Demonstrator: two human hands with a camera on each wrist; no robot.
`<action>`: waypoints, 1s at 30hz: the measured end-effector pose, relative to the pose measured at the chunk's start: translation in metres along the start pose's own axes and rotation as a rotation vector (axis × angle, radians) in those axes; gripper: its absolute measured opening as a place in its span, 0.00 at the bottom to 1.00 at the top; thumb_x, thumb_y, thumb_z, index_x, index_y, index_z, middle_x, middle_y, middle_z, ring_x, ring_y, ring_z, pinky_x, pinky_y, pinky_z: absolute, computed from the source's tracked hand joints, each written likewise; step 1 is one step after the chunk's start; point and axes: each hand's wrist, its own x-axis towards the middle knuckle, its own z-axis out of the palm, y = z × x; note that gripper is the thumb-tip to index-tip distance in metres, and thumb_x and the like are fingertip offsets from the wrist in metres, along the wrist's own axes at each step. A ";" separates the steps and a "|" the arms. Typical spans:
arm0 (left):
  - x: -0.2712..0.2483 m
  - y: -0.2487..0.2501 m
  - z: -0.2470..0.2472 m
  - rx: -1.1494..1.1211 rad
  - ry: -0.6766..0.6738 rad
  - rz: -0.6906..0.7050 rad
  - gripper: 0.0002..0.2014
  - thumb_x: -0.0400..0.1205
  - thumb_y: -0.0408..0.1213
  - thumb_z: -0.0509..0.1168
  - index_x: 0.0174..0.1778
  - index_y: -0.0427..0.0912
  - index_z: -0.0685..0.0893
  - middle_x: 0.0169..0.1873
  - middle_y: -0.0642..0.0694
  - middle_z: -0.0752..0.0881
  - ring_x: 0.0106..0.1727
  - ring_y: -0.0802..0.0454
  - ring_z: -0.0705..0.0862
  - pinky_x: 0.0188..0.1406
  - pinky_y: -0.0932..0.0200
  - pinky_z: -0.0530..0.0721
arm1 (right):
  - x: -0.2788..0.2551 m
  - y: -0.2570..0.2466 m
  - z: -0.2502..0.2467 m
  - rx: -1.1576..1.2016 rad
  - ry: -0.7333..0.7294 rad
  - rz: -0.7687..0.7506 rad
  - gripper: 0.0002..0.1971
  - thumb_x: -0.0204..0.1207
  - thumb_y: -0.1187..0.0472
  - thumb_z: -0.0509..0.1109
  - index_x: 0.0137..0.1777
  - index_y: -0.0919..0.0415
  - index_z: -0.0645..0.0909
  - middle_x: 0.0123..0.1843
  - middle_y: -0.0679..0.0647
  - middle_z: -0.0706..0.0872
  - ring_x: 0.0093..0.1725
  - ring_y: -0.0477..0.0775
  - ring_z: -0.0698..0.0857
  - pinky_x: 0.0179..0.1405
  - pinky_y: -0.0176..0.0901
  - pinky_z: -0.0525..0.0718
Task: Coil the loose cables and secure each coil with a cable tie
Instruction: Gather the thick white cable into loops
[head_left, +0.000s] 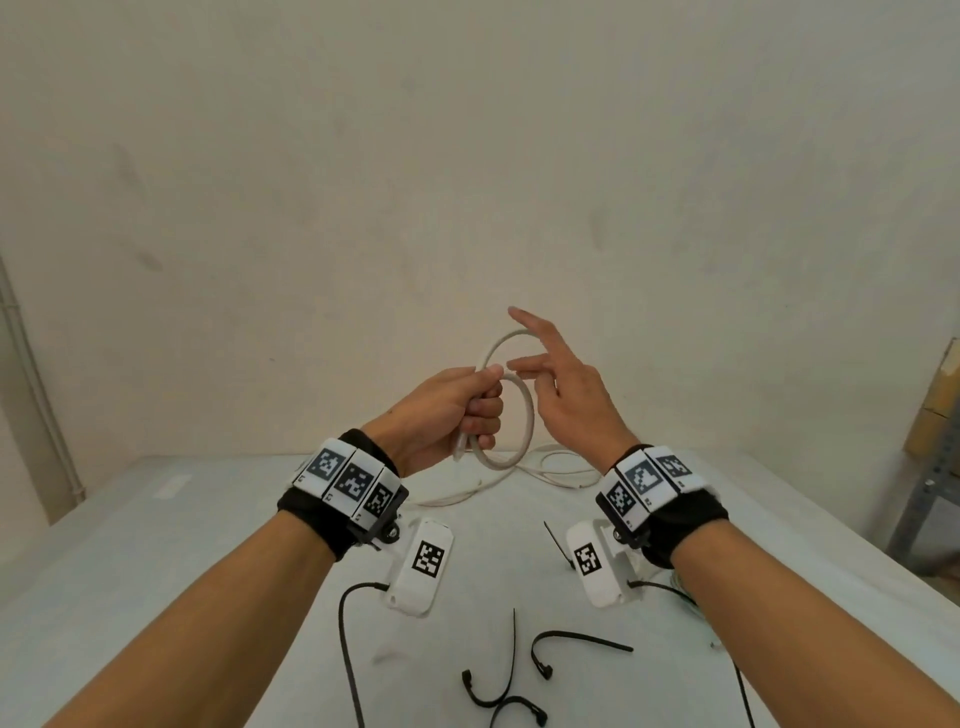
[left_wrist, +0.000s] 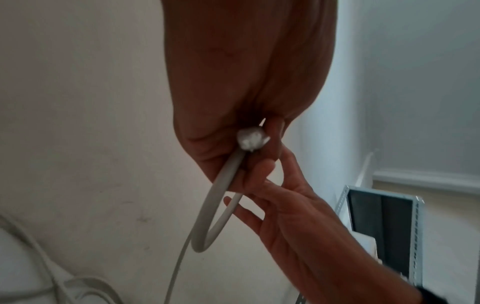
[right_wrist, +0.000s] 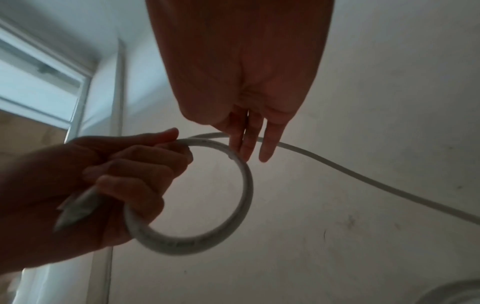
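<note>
Head view shows the work is at an early stage. The left hand (head_left: 457, 410) has its fingers curled round the white cable (head_left: 527, 415), holding one small loop above the table (head_left: 156, 545). The right hand (head_left: 566, 395) has straight, spread fingers beside the loop and grips nothing. The rest of the cable lies loose on the table behind. Several black cable ties (head_left: 576, 642) lie unused near the person, so I judge that no coil is secured yet.
</note>
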 end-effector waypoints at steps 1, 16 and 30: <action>-0.002 0.002 0.001 0.064 -0.002 0.016 0.18 0.94 0.44 0.57 0.36 0.47 0.69 0.27 0.52 0.61 0.25 0.57 0.62 0.29 0.61 0.74 | 0.004 0.000 -0.002 -0.037 -0.068 -0.029 0.37 0.88 0.72 0.54 0.85 0.29 0.63 0.64 0.51 0.89 0.62 0.36 0.85 0.59 0.18 0.74; -0.009 0.009 -0.007 0.468 0.164 0.193 0.16 0.94 0.44 0.57 0.39 0.44 0.70 0.28 0.52 0.69 0.29 0.54 0.66 0.33 0.58 0.72 | 0.046 -0.022 -0.027 -0.510 -0.017 -0.363 0.25 0.83 0.37 0.64 0.65 0.58 0.80 0.48 0.56 0.90 0.44 0.61 0.88 0.44 0.57 0.87; -0.022 -0.019 -0.017 0.538 0.241 0.251 0.14 0.94 0.44 0.57 0.45 0.40 0.73 0.30 0.50 0.69 0.30 0.55 0.67 0.31 0.62 0.73 | 0.051 -0.014 -0.044 -0.024 -0.009 0.095 0.24 0.75 0.30 0.74 0.48 0.52 0.82 0.49 0.38 0.92 0.50 0.37 0.88 0.47 0.36 0.79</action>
